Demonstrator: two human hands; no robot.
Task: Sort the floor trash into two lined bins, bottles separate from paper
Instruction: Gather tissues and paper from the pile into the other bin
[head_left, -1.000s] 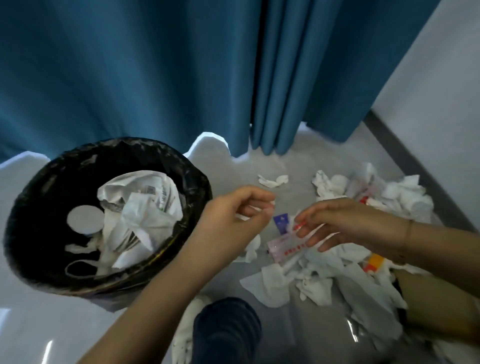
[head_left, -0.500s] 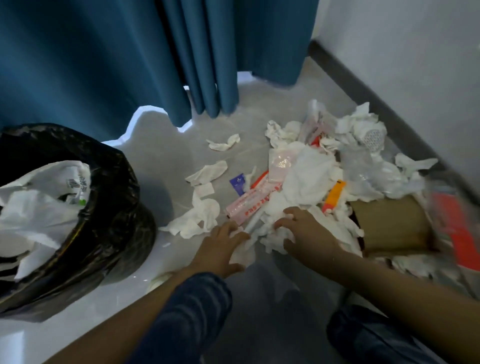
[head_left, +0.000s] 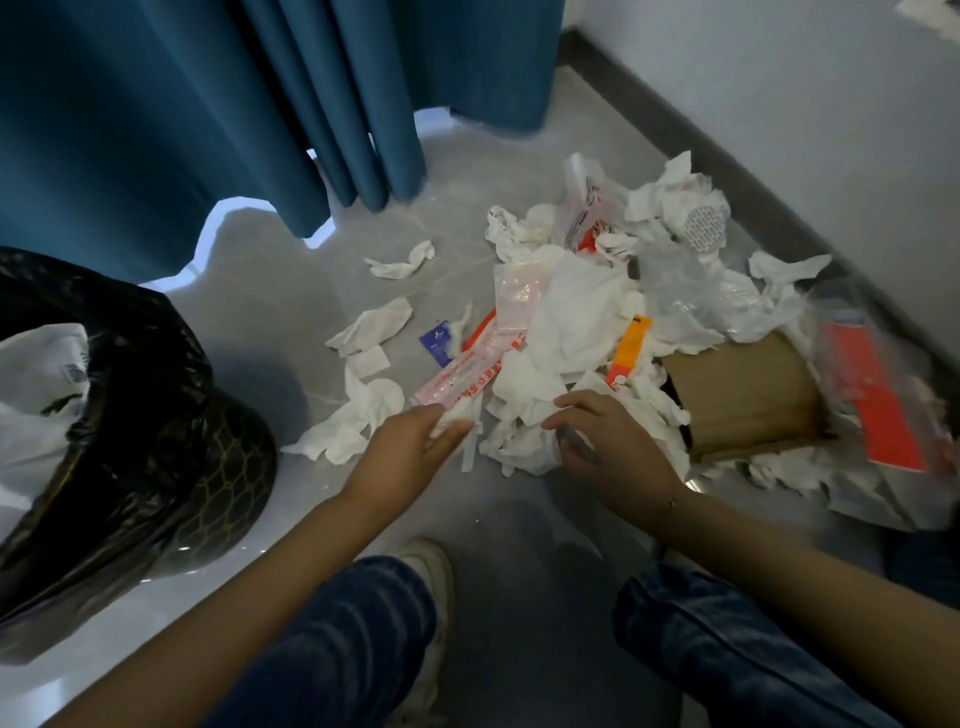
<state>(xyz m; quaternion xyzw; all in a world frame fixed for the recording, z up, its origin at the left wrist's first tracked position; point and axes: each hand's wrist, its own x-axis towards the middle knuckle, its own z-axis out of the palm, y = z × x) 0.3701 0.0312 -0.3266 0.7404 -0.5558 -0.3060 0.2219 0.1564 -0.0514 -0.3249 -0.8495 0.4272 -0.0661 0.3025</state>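
Note:
A heap of crumpled white tissue (head_left: 576, 322) and wrappers lies on the grey floor. My left hand (head_left: 410, 452) pinches a piece of white tissue (head_left: 460, 415) at the heap's near edge. My right hand (head_left: 608, 441) rests with curled fingers on crumpled tissue (head_left: 524, 447) just to the right; what its fingers hold is hidden. At the left stands a bin with a black liner (head_left: 156, 415), white paper (head_left: 36, 395) inside it. No bottle is plainly visible.
A brown cardboard box (head_left: 748, 395) lies at the heap's right, beside a clear bag with a red label (head_left: 878, 395). A pink wrapper (head_left: 462, 376) and an orange packet (head_left: 628, 348) sit in the heap. Blue curtains (head_left: 322, 104) hang behind; a wall (head_left: 805, 104) runs along the right. My knees are at the bottom.
Both hands have come down from above the floor to the near edge of the heap. My left hand now pinches a tissue piece. The view has swung right, pushing the bin to the left edge.

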